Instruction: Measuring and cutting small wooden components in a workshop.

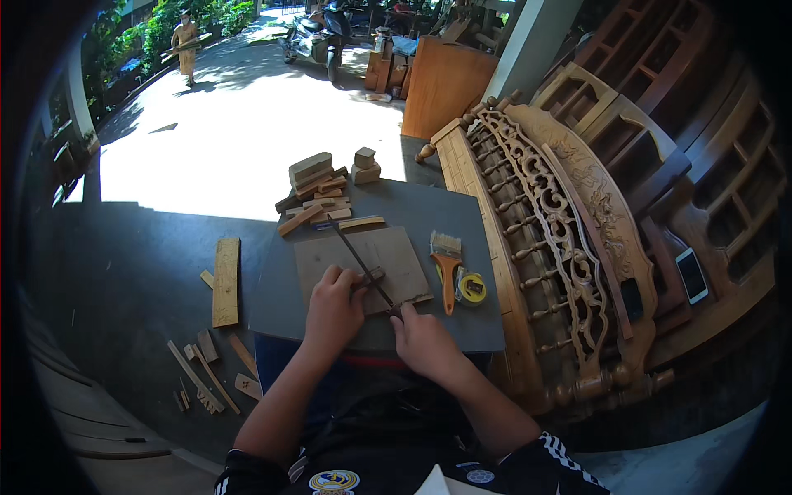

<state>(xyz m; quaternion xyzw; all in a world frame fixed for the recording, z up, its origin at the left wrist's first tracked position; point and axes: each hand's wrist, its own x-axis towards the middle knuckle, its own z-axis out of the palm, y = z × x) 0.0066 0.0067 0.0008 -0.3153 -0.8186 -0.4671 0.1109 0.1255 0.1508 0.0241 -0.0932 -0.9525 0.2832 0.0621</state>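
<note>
My right hand (423,337) grips the near end of a long, thin, dark file (352,251), which slants away to the far left. Closed around a small dark wood piece (374,275), my left hand (333,304) keeps it on a flat wooden board (398,252). The file crosses over that piece; whether they touch is hard to see. Under the board is a grey tabletop (276,309). To the right of the board lie a paintbrush (447,272) with an orange handle and a yellow tape measure (473,288).
Wood blocks and sticks (318,190) are piled at the table's far left. Offcuts (225,282) lie on the floor at left. A carved wooden railing (536,214) stands close on the right, with a phone (691,275) beyond it. Far off, a person (185,45) carries wood near a motorbike (318,37).
</note>
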